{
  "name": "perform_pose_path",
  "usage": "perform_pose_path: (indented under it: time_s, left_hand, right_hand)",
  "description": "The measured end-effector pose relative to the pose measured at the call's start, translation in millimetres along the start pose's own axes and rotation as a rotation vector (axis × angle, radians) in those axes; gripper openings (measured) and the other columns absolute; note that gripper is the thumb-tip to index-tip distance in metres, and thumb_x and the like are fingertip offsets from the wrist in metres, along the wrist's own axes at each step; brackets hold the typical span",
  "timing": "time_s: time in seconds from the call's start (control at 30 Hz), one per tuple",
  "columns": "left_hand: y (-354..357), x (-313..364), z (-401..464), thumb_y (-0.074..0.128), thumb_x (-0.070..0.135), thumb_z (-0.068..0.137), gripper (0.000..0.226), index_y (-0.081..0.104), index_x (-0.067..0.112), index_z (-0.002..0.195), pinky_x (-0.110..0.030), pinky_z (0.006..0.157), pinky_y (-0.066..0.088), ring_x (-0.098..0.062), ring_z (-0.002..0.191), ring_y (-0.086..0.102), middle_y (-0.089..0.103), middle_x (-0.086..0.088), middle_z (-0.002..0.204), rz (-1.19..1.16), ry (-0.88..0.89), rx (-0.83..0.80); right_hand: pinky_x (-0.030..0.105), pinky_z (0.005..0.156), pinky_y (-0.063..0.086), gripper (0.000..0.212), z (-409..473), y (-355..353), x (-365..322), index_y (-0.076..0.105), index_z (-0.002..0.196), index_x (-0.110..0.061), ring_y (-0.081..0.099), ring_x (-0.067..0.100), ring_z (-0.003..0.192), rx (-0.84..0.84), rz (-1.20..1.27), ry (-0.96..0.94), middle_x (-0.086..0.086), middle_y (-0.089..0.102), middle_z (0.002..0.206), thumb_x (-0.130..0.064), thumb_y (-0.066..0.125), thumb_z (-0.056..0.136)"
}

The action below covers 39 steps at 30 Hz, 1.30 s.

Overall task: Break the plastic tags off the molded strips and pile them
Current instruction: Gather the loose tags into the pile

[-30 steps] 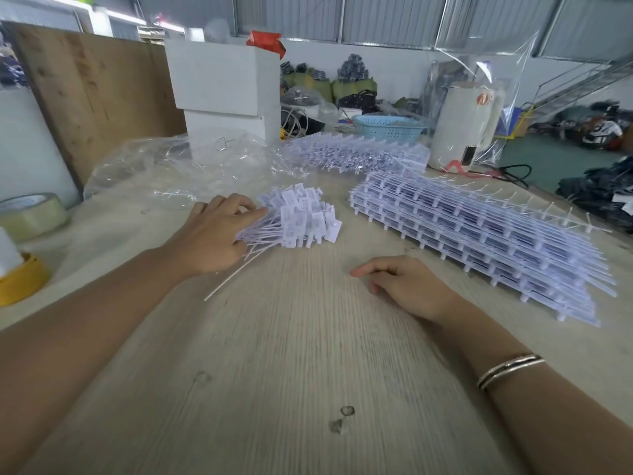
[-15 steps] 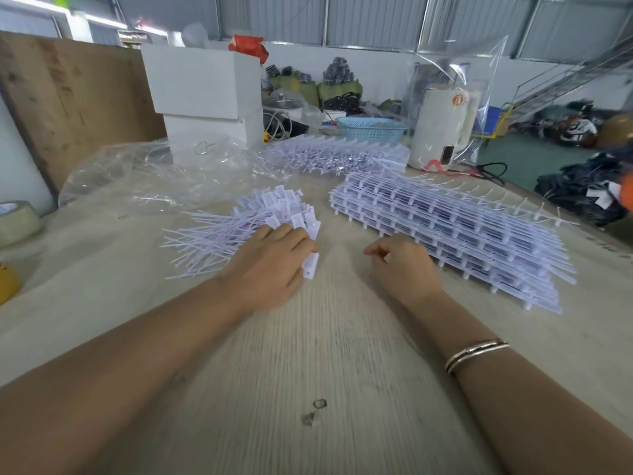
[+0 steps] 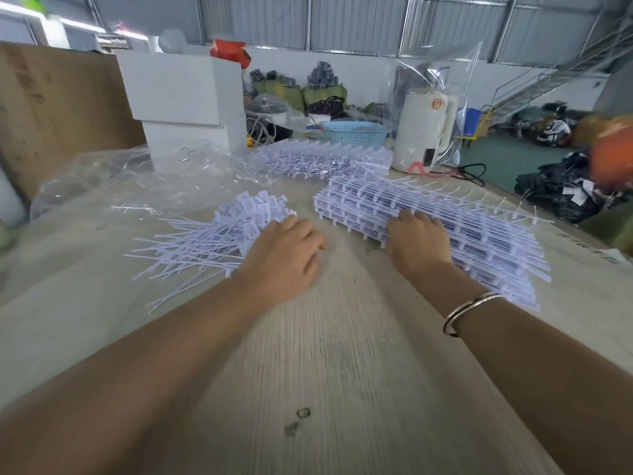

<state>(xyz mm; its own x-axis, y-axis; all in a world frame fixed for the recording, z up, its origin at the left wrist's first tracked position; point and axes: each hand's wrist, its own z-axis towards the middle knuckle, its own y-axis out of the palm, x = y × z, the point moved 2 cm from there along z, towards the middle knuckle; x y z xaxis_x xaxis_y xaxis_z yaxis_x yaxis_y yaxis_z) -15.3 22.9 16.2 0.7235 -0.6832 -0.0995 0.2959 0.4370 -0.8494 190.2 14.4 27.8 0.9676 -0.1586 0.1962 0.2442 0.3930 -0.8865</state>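
A loose pile of white plastic tags (image 3: 219, 234) with long thin tails lies left of centre on the wooden table (image 3: 342, 354). My left hand (image 3: 287, 250) rests palm down at the pile's right edge, fingers relaxed, with nothing seen in it. A thick stack of molded tag strips (image 3: 486, 228) lies to the right. My right hand (image 3: 416, 238) lies on the stack's near left part, fingers spread over the top strip. A second heap of strips (image 3: 322, 159) sits further back.
A crumpled clear plastic bag (image 3: 137, 180) covers the table's left rear. Behind it stand white boxes (image 3: 185, 94), a blue basket (image 3: 354, 130) and a white appliance in a clear bag (image 3: 421, 132). A wooden board (image 3: 58, 104) leans at the left.
My right hand moved from the bare table up onto the stack of strips. My left hand let the bundle of tags down on the pile and slid to its right edge.
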Motion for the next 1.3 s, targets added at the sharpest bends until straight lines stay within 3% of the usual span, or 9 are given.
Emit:
perform_pose_path:
  time_s: [0.23,0.33,0.47,0.57,0.73,0.9,1.0,1.17,1.3]
  left_hand:
    - [33.1,57.1,49.6,0.047,0.016,0.093,0.022,0.066,0.007,0.100,-0.027,0.070,0.051,-0.020,0.081,0.063,0.068,-0.006,0.095,-0.855,-0.504,-0.252]
    - [47.0,69.5,69.7,0.045,0.010,0.094,0.018,0.061,0.002,0.095,-0.024,0.055,0.052,-0.018,0.061,0.061,0.064,-0.012,0.081,-1.334,-0.837,-0.237]
    - [59.9,75.4,92.4,0.043,0.013,0.097,0.016,0.054,0.010,0.087,-0.029,0.060,0.053,-0.017,0.061,0.058,0.058,-0.008,0.073,-1.702,-1.108,-0.140]
    - [67.6,79.6,102.7,0.047,0.006,0.095,0.019,0.053,0.009,0.077,-0.031,0.050,0.052,-0.018,0.062,0.054,0.055,-0.009,0.072,-1.765,-1.187,-0.138]
    - [68.5,80.3,102.9,0.044,-0.004,0.091,0.015,0.057,0.004,0.093,-0.029,0.045,0.051,-0.017,0.056,0.048,0.054,-0.010,0.072,-1.728,-1.245,-0.122]
    - [55.0,75.3,87.8,0.040,0.004,0.094,0.024,0.049,0.012,0.074,-0.024,0.046,0.047,-0.012,0.055,0.048,0.049,-0.004,0.063,-1.585,-1.193,-0.128]
    - [43.8,74.2,78.0,0.040,0.002,0.093,0.024,0.050,0.011,0.073,-0.021,0.044,0.043,-0.011,0.052,0.043,0.050,-0.004,0.066,-1.533,-1.144,-0.111]
    - [35.5,67.3,68.8,0.043,0.004,0.093,0.020,0.060,0.002,0.103,-0.020,0.042,0.034,-0.011,0.047,0.041,0.050,-0.004,0.066,-1.428,-1.131,-0.043]
    - [35.3,72.6,65.9,0.037,0.008,0.096,0.029,0.057,-0.002,0.113,-0.020,0.042,0.040,-0.014,0.051,0.046,0.056,-0.009,0.073,-1.515,-1.194,0.065]
  right_hand:
    - [0.037,0.082,0.044,0.023,11.4,-0.8,11.9,0.059,0.109,-0.009,0.056,0.029,0.105,-0.029,-0.224,-0.149,0.009,0.059,0.111,-0.005,0.050,0.087]
    - [0.034,0.073,0.041,0.021,11.0,0.7,11.9,0.059,0.107,-0.009,0.059,0.029,0.101,-0.025,-0.205,-0.189,0.008,0.061,0.108,-0.009,0.049,0.088]
    - [0.032,0.066,0.046,0.015,1.6,-0.6,14.8,0.062,0.099,-0.011,0.063,0.027,0.088,0.111,-0.148,-0.236,0.006,0.066,0.093,-0.013,0.058,0.085]
    - [0.035,0.077,0.040,0.018,0.1,7.8,18.4,0.056,0.105,-0.012,0.058,0.028,0.099,0.019,0.004,-0.330,0.007,0.063,0.105,-0.016,0.047,0.090]
    - [0.031,0.072,0.034,0.028,8.3,13.8,30.5,0.053,0.110,-0.013,0.054,0.028,0.106,-0.097,0.264,-0.154,0.009,0.060,0.114,-0.032,0.043,0.093]
    - [0.036,0.097,0.033,0.055,2.2,21.1,30.0,0.050,0.129,-0.020,0.044,0.023,0.120,-0.186,0.166,-0.232,0.005,0.051,0.129,-0.053,0.023,0.094]
    - [0.040,0.107,0.027,0.060,2.1,20.2,29.5,0.040,0.141,-0.026,0.034,0.022,0.132,-0.295,0.293,-0.221,0.004,0.042,0.142,-0.056,0.015,0.095]
    - [0.037,0.113,0.015,0.073,-6.2,16.6,37.7,0.030,0.146,-0.033,0.022,0.016,0.140,-0.417,0.479,-0.232,-0.003,0.032,0.152,-0.068,0.008,0.085]
    - [0.030,0.111,0.010,0.055,-13.0,14.4,37.7,0.026,0.147,-0.030,0.019,0.015,0.142,-0.405,0.438,-0.283,-0.004,0.027,0.154,-0.053,0.020,0.097]
